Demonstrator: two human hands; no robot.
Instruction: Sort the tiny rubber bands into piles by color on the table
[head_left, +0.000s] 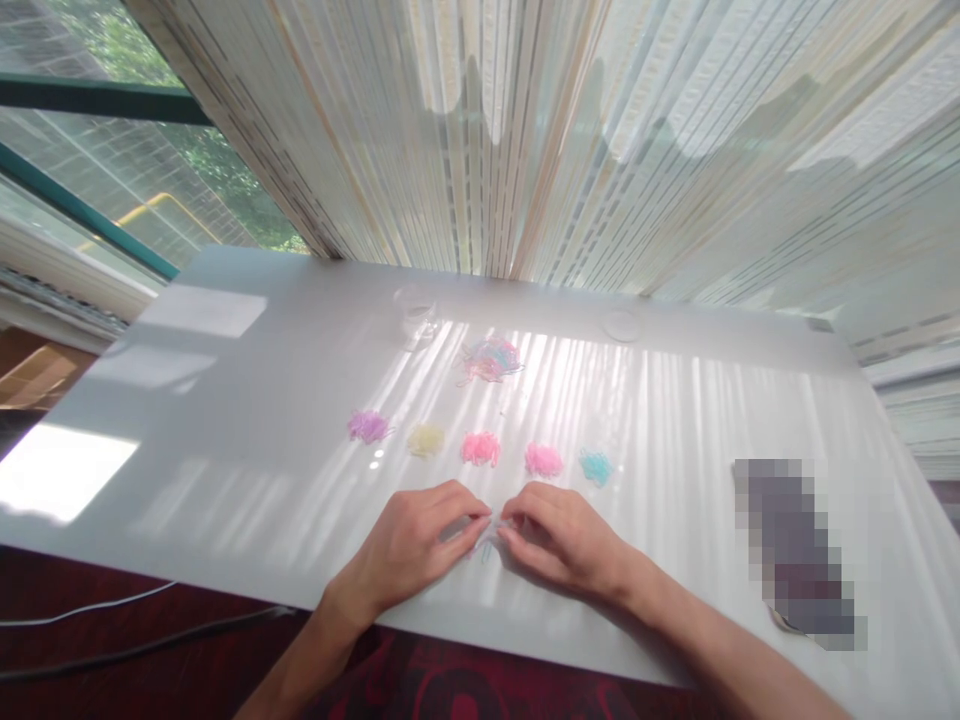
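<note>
My left hand (pixel 424 535) and my right hand (pixel 566 535) meet close together over the white table, near its front edge. On each hand, thumb and index finger are bent toward each other in a pinch, the right one slightly looser. Whatever lies between the fingertips is too small to make out. Just below them are a few thin pale rubber bands (pixel 486 551). Beyond the hands runs a row of small rubber-band piles: purple (pixel 368 427), yellow (pixel 426 440), coral pink (pixel 480 448), pink (pixel 543 460) and turquoise (pixel 597 467). Behind the row lies a mixed-colour pile (pixel 491 359).
A clear cup (pixel 418 322) stands toward the back of the white table (pixel 247 400), with a clear round lid (pixel 621 324) to its right. At the right, a blurred-out dark object (pixel 799 550) lies on the table. A striped curtain (pixel 525 140) hangs along the back edge.
</note>
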